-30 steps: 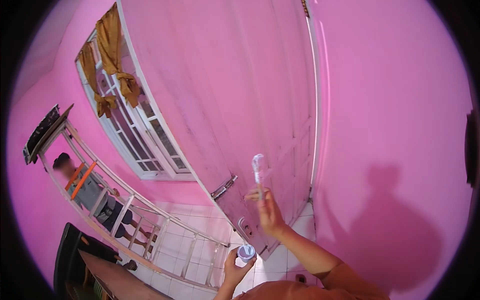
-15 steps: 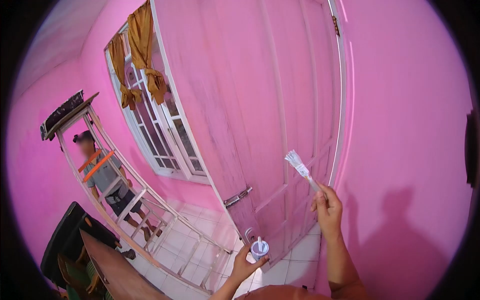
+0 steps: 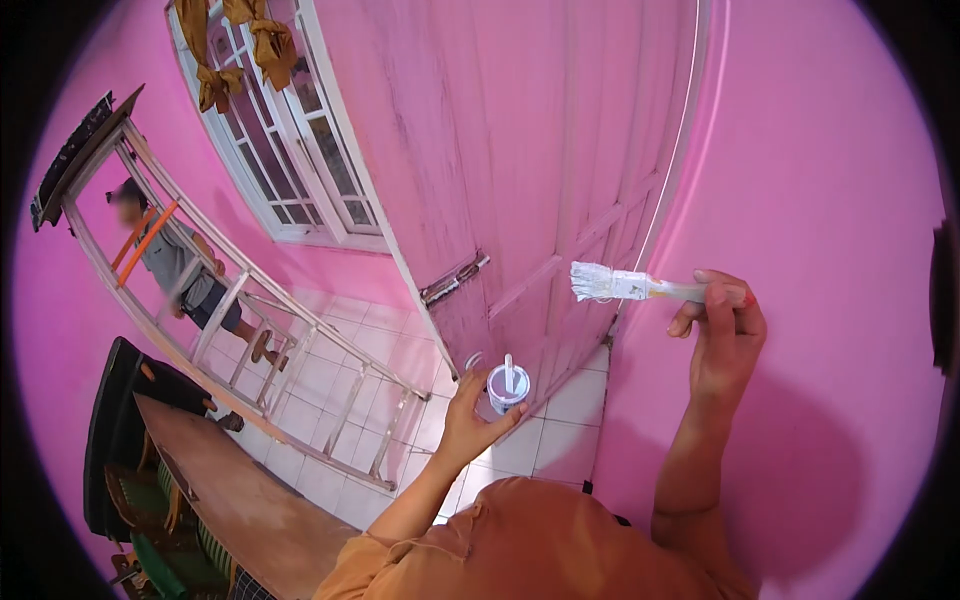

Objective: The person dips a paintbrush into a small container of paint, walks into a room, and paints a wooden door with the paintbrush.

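Hands [image 3: 470,420] [image 3: 728,335] partly covering paintbrush [image 3: 625,283] and cup [image 3: 506,400], door [image 3: 500,170] cropped above, curtains [image 3: 272,50] too

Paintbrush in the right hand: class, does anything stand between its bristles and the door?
Nothing visible stands between the paintbrush and the door; the cup in the left hand shows lower in the picture.

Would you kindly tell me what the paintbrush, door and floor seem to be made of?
Paintbrush: clumped bristles coated white; its pale handle could be wood or plastic.
Door: probably wood, painted pink, judging by its panelled, streaky surface.
Floor: glossy tile, perhaps ceramic, with visible joints.
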`<action>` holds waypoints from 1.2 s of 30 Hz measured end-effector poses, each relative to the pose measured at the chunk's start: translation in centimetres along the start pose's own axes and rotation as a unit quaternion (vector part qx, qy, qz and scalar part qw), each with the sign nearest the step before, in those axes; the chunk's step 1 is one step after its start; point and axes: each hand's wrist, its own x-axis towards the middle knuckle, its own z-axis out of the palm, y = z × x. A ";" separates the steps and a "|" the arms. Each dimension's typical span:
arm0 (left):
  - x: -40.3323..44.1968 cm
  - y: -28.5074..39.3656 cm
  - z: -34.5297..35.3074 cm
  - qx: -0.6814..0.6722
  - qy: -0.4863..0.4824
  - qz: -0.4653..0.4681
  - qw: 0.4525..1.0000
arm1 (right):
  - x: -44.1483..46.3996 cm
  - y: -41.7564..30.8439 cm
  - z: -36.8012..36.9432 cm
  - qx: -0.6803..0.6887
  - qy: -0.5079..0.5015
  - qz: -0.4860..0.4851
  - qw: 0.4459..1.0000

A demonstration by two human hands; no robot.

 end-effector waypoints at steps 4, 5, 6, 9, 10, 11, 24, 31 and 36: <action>0.3 -0.2 -0.1 0.015 -0.002 0.001 1.000 | -0.4 -0.1 0.5 -0.006 -0.008 -0.005 1.000; 0.4 -0.4 -0.2 0.025 0.003 0.021 0.999 | -0.5 -0.2 0.6 -0.010 -0.010 0.000 1.000; 0.5 -0.5 -0.1 0.036 0.009 0.042 0.998 | -0.7 -0.2 0.6 -0.014 -0.011 0.004 1.000; 0.4 -0.1 -0.2 0.028 0.006 0.027 0.999 | -0.8 -0.3 1.1 -0.019 -0.035 0.007 0.999; 0.5 0.0 -0.1 0.030 0.005 0.025 0.999 | -0.8 -0.3 1.2 -0.020 -0.036 0.011 0.999; 0.6 0.2 -0.2 0.036 0.012 0.037 0.999 | -0.9 -0.4 1.4 -0.021 -0.040 0.016 0.999; -0.2 1.0 -0.3 -0.032 0.021 -0.009 0.999 | -3.4 1.9 4.2 -0.143 -0.269 0.063 0.950; -0.5 0.0 0.0 -0.033 0.028 0.031 0.999 | -4.3 2.8 6.3 -0.169 -0.323 0.066 0.929; -0.7 -0.2 -0.1 -0.039 0.026 0.030 0.998 | -4.4 3.8 7.2 -0.217 -0.345 0.055 0.912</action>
